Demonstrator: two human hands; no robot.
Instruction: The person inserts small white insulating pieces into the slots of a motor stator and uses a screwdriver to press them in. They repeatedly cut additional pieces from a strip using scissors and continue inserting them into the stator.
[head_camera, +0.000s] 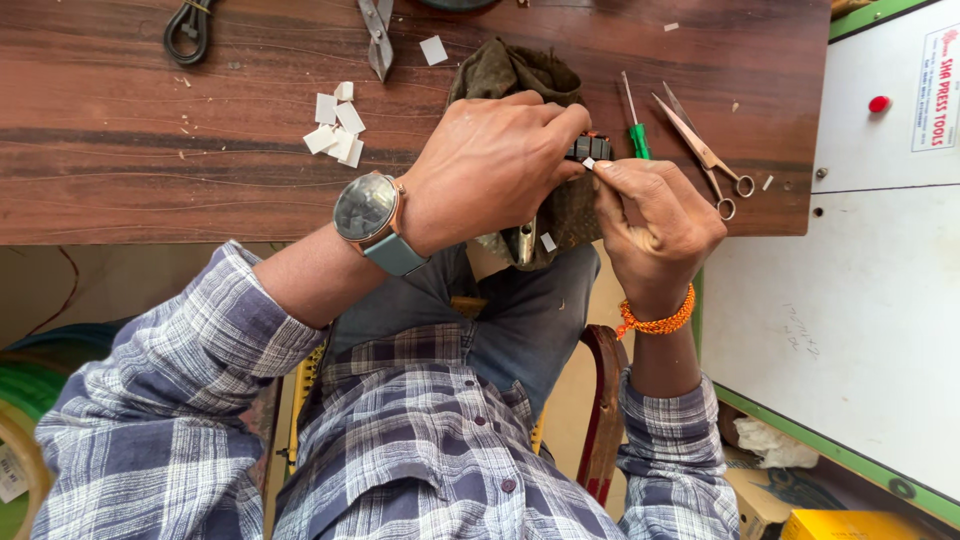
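Note:
My left hand (490, 165) and my right hand (655, 215) meet over the front edge of a dark wooden table (120, 170). Between their fingertips they pinch a small black block-shaped part (587, 148) with a white bit at its lower edge. My left wrist wears a round grey watch (366, 210), my right an orange beaded band (655, 322). Under the hands lies a crumpled olive cloth (510, 70) that hangs over the table's edge, with a small metal piece (525, 243) on it.
A green-handled screwdriver (634, 125) and scissors (705, 152) lie right of the hands. White paper squares (336, 128) lie left, a metal tool (378, 35) and a black cord loop (190, 28) at the back. A white machine panel (850, 280) stands at the right.

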